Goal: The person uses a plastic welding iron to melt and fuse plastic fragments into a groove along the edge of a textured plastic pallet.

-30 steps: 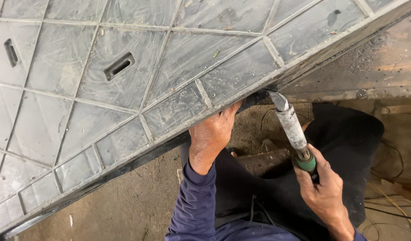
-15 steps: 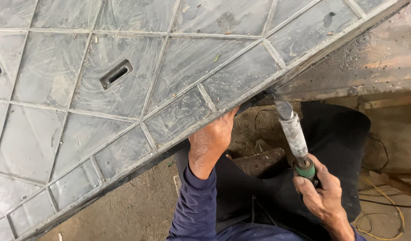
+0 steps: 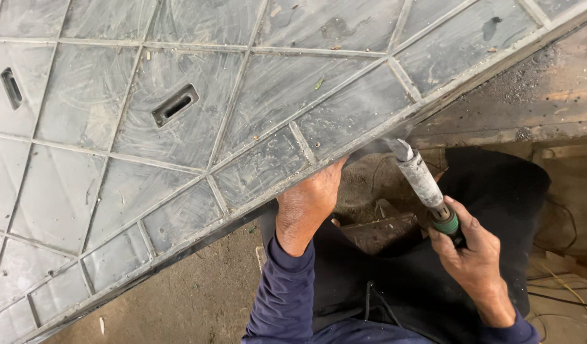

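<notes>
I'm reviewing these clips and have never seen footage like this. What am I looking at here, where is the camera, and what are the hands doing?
The one view comes from a camera worn on a person's head, looking down at their own two bare hands. A large grey ribbed panel with slot holes fills most of the picture. The left hand presses against the panel's lower edge. The right hand has its grip on a tool with a green collar and a dusty barrel, whose tip sits at that same edge. Below are the person's dark trousers and a dirt floor.

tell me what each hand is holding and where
The right hand grips the tool by its green handle end, nozzle at the panel edge. The left hand presses under that edge.
</notes>
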